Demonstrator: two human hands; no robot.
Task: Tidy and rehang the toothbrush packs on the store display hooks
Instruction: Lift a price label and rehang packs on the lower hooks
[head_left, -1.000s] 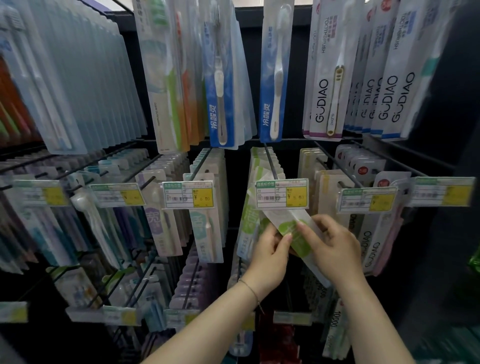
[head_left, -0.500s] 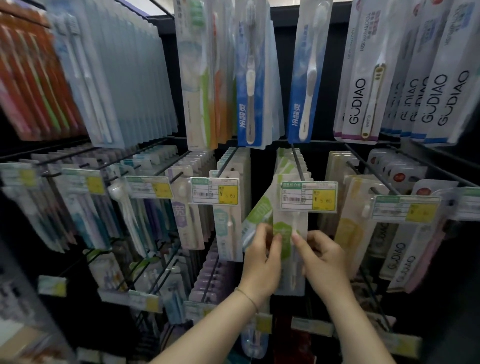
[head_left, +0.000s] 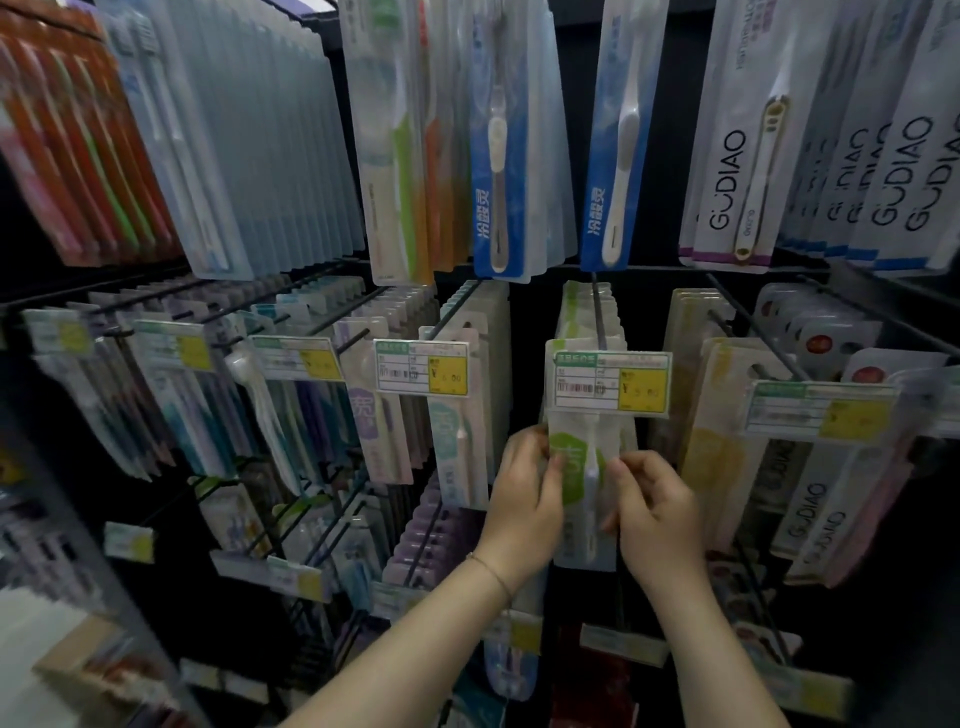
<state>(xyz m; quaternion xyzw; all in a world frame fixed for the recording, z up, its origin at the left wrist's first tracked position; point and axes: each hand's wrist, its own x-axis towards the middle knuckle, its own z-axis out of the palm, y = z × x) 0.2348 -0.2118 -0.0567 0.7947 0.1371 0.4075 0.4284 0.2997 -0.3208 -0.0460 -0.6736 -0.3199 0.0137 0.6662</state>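
Left hand (head_left: 524, 499) grips the green pack (head_left: 570, 460) by its left edge, right hand (head_left: 655, 514) pinches the right edge. Pack upright between the fingers, its top behind the price tag (head_left: 610, 382) just above them, hook (head_left: 597, 312) running back beyond.

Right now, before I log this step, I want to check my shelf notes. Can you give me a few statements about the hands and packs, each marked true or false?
1. The left hand and the right hand both hold the green pack. True.
2. The green pack lies crosswise. False: it is about upright, just below the price tag.
3. GUDIAO packs hang in the top row at the right. True.
4. The left wrist is bare. False: it wears a thin bracelet.
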